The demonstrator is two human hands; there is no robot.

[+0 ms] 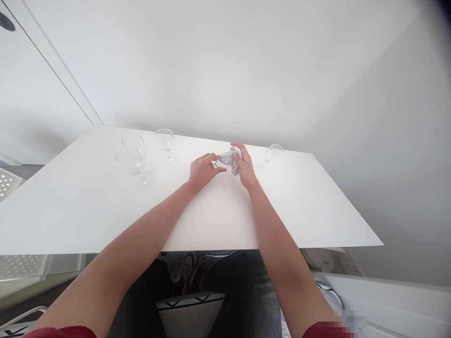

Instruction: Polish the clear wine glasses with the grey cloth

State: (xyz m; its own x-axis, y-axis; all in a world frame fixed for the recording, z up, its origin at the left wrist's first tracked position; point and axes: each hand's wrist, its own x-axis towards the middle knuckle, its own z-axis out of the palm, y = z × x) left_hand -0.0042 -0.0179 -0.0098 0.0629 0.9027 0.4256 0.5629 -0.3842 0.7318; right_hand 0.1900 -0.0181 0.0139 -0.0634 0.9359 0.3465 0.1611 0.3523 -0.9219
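Above the far middle of the white table, my left hand [205,168] grips a clear stemmed glass [221,162], which lies tilted on its side. My right hand [244,164] holds a pale grey-white cloth [234,162] bunched against the bowl end of that glass. The cloth and fingers hide part of the bowl. Off to the right stands another clear stemmed glass [274,153], apart from my right hand. To the left of my hands are three more: one glass [165,139] near the back edge, a second glass [133,143], and a third glass [129,162] in front of it.
The white table [214,216] reaches back to a pale wall [211,70]. Its front edge crosses above my lap. Below sit a white box [190,312] between my legs and a white ledge [394,295] at right. Perforated white panels [23,266] show at left.
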